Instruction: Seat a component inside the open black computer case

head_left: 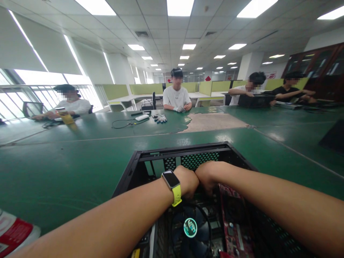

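Before me lies an opened black computer case point(239, 157), its far wall pierced with a honeycomb mesh. My left hand point(186, 179), with a yellow-banded watch point(172, 182) on the wrist, reaches down inside near that wall. Right beside it, my right hand point(211, 175) also reaches in, and the two nearly touch. Both hands look curled, but their fingertips point away and down, so what they hold is hidden. Nearer to me are a round cooling fan point(190, 228) with a bright hub label and a red circuit board point(236, 229).
The case rests on a green table point(67, 161) with a bare tan patch point(215, 122). Gloves point(160, 118), a white power strip point(142, 117) and cables lie farther off. A red-and-white container point(16, 231) stands at lower left. Several people sit around the table.
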Motion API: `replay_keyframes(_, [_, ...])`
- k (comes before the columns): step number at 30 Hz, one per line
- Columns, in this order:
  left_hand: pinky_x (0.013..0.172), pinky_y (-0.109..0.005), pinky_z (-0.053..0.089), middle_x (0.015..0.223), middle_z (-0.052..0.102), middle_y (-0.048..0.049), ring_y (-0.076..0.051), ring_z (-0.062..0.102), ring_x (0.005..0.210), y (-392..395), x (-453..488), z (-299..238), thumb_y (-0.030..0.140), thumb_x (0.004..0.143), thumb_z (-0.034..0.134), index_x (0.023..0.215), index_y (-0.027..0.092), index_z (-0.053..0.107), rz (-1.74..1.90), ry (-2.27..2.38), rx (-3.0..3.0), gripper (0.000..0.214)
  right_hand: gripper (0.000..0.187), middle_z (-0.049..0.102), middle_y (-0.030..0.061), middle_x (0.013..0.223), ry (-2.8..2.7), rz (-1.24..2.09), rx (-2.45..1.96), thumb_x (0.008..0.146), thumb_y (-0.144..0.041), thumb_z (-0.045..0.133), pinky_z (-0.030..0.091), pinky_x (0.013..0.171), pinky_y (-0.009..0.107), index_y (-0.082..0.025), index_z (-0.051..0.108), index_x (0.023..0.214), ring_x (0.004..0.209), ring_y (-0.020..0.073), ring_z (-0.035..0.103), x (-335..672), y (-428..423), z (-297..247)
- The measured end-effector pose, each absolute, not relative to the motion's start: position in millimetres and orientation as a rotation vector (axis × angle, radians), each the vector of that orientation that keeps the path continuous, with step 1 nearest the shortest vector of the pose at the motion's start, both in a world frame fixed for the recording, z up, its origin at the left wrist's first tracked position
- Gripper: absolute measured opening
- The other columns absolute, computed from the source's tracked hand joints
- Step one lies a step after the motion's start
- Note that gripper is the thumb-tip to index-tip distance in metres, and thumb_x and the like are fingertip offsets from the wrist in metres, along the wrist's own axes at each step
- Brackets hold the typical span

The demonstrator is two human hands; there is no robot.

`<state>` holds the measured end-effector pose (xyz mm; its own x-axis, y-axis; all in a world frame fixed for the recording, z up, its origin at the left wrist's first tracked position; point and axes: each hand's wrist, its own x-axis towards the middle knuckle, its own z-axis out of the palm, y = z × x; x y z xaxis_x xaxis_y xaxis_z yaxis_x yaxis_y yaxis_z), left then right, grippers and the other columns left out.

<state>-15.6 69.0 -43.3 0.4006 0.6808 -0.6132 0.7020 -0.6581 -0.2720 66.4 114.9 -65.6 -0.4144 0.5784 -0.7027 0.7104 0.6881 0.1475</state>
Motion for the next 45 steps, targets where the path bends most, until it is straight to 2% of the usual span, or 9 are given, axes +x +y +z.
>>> replay_keyframes(7, [0.081,-0.040,0.057,0.109,0.070,-0.0107,-0.030,0.066,0.099,68,-13,-40,0.033,0.076,0.066,0.105,0.018,0.069,-1.198,1.275,2.543,0.033,0.027,0.071,0.0009,0.081,2.137,-0.232,0.924,0.054,-0.022,0.079,0.054,0.074,0.033,-0.019,0.073,0.080,0.080,0.0244,0.068,65,117,-72])
replay_keyframes(14, [0.085,-0.041,0.056,0.114,0.068,-0.0118,-0.031,0.065,0.101,68,-13,-41,0.034,0.076,0.067,0.109,0.018,0.068,-1.202,1.279,2.523,0.036,0.030,0.072,0.0035,0.088,2.109,-0.208,0.916,0.053,-0.025,0.080,0.055,0.069,0.034,-0.018,0.073,0.081,0.085,0.0277,0.067,60,117,-77])
replay_keyframes(18, [0.083,-0.044,0.056,0.110,0.070,-0.0108,-0.031,0.066,0.100,70,-11,-47,0.028,0.075,0.068,0.105,0.017,0.069,-1.345,1.276,2.447,0.031,0.052,0.071,0.0075,0.102,2.101,-0.140,0.943,0.048,-0.027,0.082,0.056,0.073,0.037,-0.017,0.072,0.099,0.091,0.0295,0.067,54,109,-74])
replay_keyframes(22, [0.084,-0.044,0.055,0.107,0.071,-0.0102,-0.031,0.067,0.097,73,-10,-56,0.025,0.072,0.071,0.091,0.018,0.072,-1.365,1.301,2.417,0.020,0.070,0.069,0.0106,0.109,2.159,-0.137,0.974,0.048,-0.029,0.083,0.056,0.076,0.039,-0.016,0.066,0.114,0.096,0.0308,0.066,54,105,-74])
replay_keyframes(25, [0.084,-0.043,0.055,0.104,0.072,-0.0087,-0.031,0.067,0.096,74,-12,-60,0.023,0.069,0.073,0.084,0.020,0.072,-1.339,1.317,2.418,0.016,0.068,0.068,0.0123,0.109,2.174,-0.146,0.993,0.048,-0.029,0.084,0.056,0.077,0.041,-0.015,0.067,0.112,0.097,0.0323,0.065,55,105,-75])
replay_keyframes(31, [0.085,-0.042,0.054,0.105,0.072,-0.0091,-0.029,0.067,0.096,75,-18,-62,0.023,0.067,0.074,0.092,0.022,0.074,-1.196,1.346,2.479,0.025,0.068,0.068,0.0104,0.110,2.174,-0.120,0.980,0.052,-0.036,0.081,0.056,0.077,0.038,-0.018,0.065,0.115,0.098,0.0305,0.065,55,105,-77])
replay_keyframes(35, [0.083,-0.041,0.055,0.098,0.074,-0.0078,-0.029,0.069,0.091,77,-19,-67,0.021,0.063,0.076,0.088,0.025,0.075,-1.160,1.365,2.497,0.026,0.073,0.068,0.0111,0.111,2.172,-0.153,0.987,0.049,-0.035,0.083,0.056,0.080,0.040,-0.016,0.064,0.117,0.099,0.0314,0.065,55,105,-72])
replay_keyframes(41, [0.086,-0.047,0.054,0.107,0.072,-0.0103,-0.032,0.067,0.098,83,-14,-73,0.023,0.066,0.075,0.098,0.023,0.073,-1.307,1.350,2.412,0.033,0.075,0.065,0.0127,0.117,2.181,-0.160,0.991,0.050,-0.033,0.083,0.056,0.082,0.043,-0.015,0.062,0.119,0.103,0.0330,0.063,54,106,-81])
replay_keyframes(45, [0.087,-0.044,0.054,0.110,0.070,-0.0116,-0.031,0.066,0.100,80,-14,-64,0.019,0.064,0.073,0.106,0.021,0.071,-1.280,1.333,2.431,0.042,0.070,0.068,0.0121,0.111,2.218,-0.197,1.063,0.048,-0.031,0.085,0.056,0.080,0.040,-0.016,0.066,0.114,0.100,0.0332,0.064,55,96,-64])
